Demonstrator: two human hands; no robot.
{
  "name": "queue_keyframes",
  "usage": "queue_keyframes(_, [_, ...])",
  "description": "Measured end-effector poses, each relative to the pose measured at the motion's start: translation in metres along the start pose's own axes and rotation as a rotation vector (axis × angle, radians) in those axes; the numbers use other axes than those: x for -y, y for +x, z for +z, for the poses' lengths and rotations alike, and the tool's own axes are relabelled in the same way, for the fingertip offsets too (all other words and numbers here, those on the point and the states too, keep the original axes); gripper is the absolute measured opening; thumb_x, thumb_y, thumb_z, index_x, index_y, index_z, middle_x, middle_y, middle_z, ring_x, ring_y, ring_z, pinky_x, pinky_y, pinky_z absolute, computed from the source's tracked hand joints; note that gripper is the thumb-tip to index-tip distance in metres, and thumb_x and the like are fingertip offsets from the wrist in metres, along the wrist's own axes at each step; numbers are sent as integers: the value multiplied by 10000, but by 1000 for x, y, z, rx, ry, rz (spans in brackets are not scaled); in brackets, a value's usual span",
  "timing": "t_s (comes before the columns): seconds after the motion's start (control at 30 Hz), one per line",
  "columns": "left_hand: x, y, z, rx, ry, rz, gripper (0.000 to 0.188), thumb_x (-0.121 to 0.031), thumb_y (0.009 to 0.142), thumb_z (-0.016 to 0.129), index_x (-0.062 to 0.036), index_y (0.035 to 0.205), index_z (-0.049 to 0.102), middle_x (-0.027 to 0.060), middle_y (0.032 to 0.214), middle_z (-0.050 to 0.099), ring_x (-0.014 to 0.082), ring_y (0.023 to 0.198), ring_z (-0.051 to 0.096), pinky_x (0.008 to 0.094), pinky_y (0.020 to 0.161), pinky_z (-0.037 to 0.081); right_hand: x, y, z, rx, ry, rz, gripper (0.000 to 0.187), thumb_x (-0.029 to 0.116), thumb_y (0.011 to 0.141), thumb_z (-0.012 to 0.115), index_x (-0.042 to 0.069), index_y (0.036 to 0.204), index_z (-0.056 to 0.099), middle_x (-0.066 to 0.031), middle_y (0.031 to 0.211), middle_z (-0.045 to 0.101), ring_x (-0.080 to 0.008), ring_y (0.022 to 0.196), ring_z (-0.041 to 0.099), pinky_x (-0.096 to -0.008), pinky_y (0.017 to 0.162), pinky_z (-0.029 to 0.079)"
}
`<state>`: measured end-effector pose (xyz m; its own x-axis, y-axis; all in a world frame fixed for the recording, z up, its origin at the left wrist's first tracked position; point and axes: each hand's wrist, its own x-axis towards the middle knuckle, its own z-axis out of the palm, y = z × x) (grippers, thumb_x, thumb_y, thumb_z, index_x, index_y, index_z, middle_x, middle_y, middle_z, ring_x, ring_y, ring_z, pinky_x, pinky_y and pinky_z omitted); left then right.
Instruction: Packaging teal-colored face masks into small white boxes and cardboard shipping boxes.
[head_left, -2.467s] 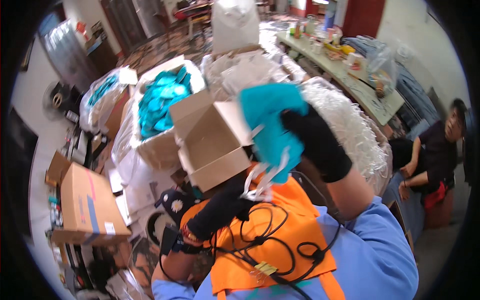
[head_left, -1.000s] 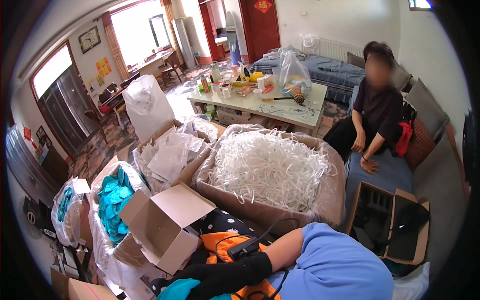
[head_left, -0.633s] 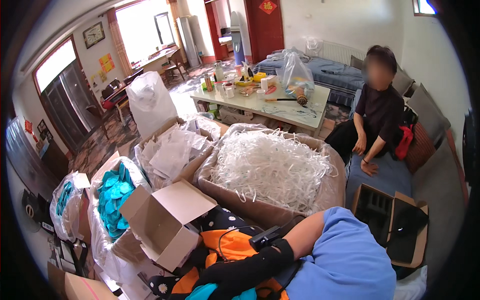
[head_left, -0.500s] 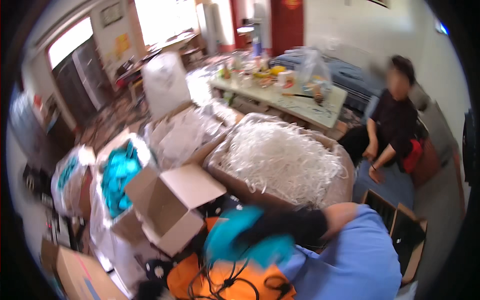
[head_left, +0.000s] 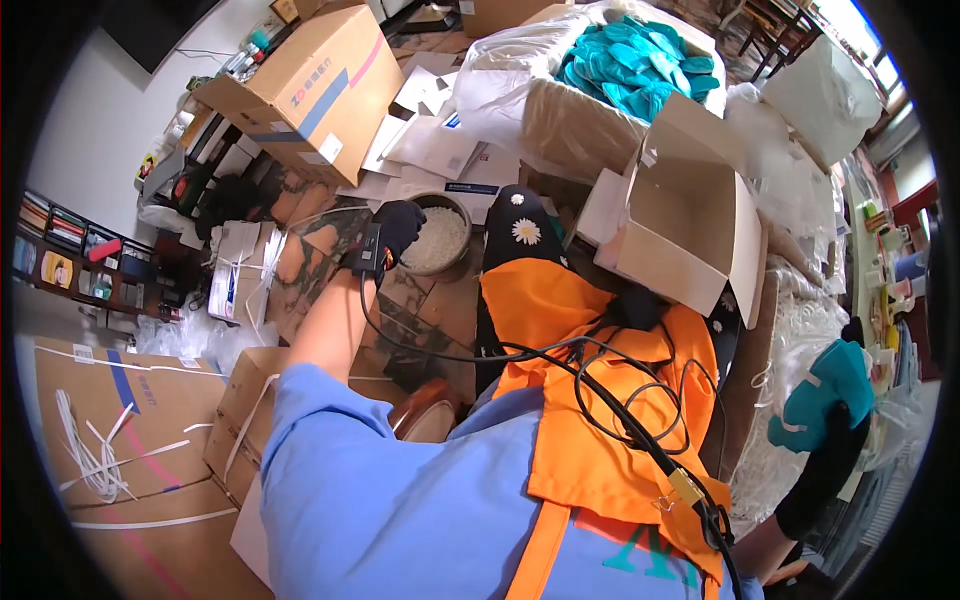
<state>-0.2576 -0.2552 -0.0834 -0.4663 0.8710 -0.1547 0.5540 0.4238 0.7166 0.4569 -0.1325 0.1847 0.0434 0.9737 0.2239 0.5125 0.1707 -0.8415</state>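
Observation:
My left hand (head_left: 400,228), in a black glove, is at the left rim of a round bowl (head_left: 466,268) full of small white bits (head_left: 438,238). Its fingers are curled downward, and their tips and anything in them are hidden. Out at the far right, my right hand (head_left: 852,418), also dark-gloved, grips teal folded face masks (head_left: 822,395) with pale strips on them. The masks are beside a heap of white stringy material (head_left: 775,400). An open cardboard box (head_left: 690,215) is tilted by my right knee, in front of me.
Teal masks (head_left: 640,70) fill a plastic-lined carton (head_left: 580,125) at the back. A large closed carton (head_left: 310,95) stands back left, with tied cartons (head_left: 140,430) near left. A loose black cable (head_left: 610,380) loops across my orange apron (head_left: 560,440). Papers (head_left: 435,145) lie behind the bowl.
My view has swung left and downward, bringing the bowl and my left hand into sight. My right hand, still with teal masks, has gone from over my lap out to the right.

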Motion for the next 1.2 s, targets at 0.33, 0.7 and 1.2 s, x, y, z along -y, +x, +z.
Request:
queue_keyframes(0.33, [-187, 22, 20, -29, -168, 267, 196, -146, 869, 593, 21, 961, 638, 94, 832, 656, 167, 787, 629, 290, 745, 504, 52, 16, 102, 240, 298, 161, 285, 225, 888, 623, 24, 1090, 617, -5, 927, 620, -81, 835, 557, -253, 741, 457])
queue_keyframes(0.7, [-381, -39, 126, 215, -10, 1435, 357, -142, 831, 632, -37, 1169, 581, 143, 913, 668, 312, 803, 649, 377, 728, 517, 26, 6, 140, 322, 939, 299, 422, 261, 956, 541, -10, 1274, 483, -83, 1154, 579, -173, 1080, 561, -300, 934, 457])
queue_keyframes(1.2, [-394, -75, 117, 530, -605, 510, 541, -24, 719, 742, -68, 1226, 556, 44, 1061, 639, 97, 923, 588, 262, 809, 503, -12, -10, 177, 372, 716, 86, 543, -10, 748, 721, 52, 1232, 482, -98, 1170, 556, -218, 1053, 584, -344, 888, 512])
